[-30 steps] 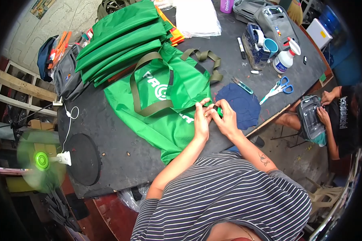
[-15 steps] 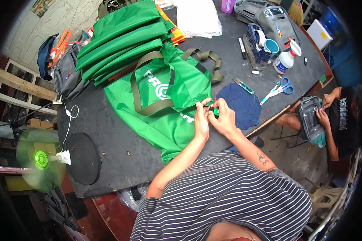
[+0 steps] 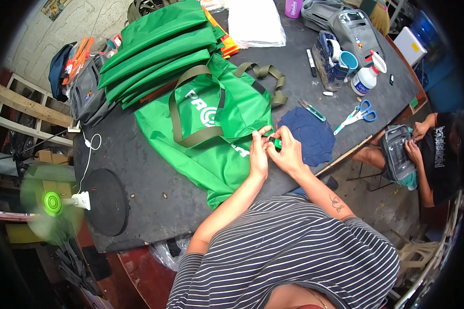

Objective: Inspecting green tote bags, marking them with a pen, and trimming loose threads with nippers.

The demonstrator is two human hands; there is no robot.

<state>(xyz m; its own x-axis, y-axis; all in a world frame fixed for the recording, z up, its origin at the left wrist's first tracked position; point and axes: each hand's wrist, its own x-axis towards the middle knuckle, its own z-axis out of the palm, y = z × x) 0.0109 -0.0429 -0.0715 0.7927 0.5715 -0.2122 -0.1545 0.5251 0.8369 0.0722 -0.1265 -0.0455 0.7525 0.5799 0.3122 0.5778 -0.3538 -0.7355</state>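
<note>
My left fingers (image 3: 256, 137) pinch the green bag (image 3: 206, 169), my right fingers (image 3: 290, 139) a green-and-black object (image 3: 278, 143); folded green fabric (image 3: 157, 61) lies at ten o'clock.

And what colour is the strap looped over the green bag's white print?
The strap is dull olive, clearest in the head view.

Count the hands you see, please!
4: the wearer's left hand and right hand at the green bag, and a co-worker's upper hand and lower hand at a grey bag, far right.
</note>
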